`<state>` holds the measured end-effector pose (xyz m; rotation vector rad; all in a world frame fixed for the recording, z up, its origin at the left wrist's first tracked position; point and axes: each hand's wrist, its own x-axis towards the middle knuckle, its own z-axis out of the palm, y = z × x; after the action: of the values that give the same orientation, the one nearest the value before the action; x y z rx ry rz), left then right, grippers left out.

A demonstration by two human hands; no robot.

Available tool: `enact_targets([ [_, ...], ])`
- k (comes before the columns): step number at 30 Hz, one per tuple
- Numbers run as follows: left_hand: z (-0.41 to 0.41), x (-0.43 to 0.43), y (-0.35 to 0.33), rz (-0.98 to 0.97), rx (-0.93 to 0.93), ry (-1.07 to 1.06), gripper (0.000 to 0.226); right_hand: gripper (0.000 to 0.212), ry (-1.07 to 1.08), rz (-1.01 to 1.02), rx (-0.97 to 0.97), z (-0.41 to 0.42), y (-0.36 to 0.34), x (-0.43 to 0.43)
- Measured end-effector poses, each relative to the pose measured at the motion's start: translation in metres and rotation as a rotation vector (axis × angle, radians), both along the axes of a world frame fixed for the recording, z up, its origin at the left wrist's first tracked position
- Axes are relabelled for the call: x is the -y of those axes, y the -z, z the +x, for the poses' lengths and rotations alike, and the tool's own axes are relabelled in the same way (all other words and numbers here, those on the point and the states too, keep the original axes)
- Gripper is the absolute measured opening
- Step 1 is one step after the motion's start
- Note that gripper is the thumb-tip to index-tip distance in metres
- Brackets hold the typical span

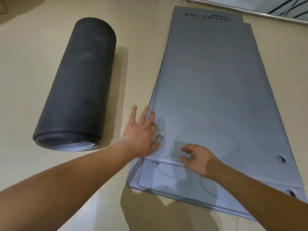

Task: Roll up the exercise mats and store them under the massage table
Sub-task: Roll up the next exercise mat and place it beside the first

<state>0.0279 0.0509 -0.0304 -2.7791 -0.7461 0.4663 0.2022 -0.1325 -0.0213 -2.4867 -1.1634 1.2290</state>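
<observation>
A stack of flat grey exercise mats lies on the beige floor, stretching away from me, with metal eyelets at the near corners. A dark rolled-up mat lies on the floor to the left of the stack. My left hand rests flat with fingers spread on the top mat's near left corner, beside an eyelet. My right hand hovers at the top mat's near edge, fingers curled and apart, holding nothing.
A metal rail and dark cables run along the far right wall. Beige floor surrounds the mats. A lower mat's near edge sticks out toward me under the top one.
</observation>
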Motion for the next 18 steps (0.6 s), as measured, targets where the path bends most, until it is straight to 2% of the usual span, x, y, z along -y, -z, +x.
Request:
enact_targets([
  [2,-0.026,-0.051,-0.034,0.117,0.076,-0.371,0.091,0.018,0.097,0.095,-0.053,0.002,0.002,-0.006],
  [4,-0.068,-0.091,-0.046,0.024,0.165,-0.636,0.097,0.01,0.158,0.215,-0.084,-0.001,-0.002,-0.026],
  [7,-0.113,-0.109,-0.038,-0.09,0.241,-0.673,0.101,0.017,0.233,0.32,-0.214,-0.023,-0.016,-0.07],
  [11,-0.13,-0.122,-0.045,-0.207,0.346,-0.703,0.103,0.02,0.251,0.352,-0.358,-0.066,-0.028,-0.119],
  [16,-0.204,-0.155,-0.049,-0.44,0.731,-0.84,0.123,0.03,0.095,0.346,-0.396,-0.123,-0.051,-0.185],
  [18,-0.231,-0.167,-0.045,-0.469,0.753,-0.938,0.122,0.039,0.023,0.347,-0.399,-0.154,-0.055,-0.219],
])
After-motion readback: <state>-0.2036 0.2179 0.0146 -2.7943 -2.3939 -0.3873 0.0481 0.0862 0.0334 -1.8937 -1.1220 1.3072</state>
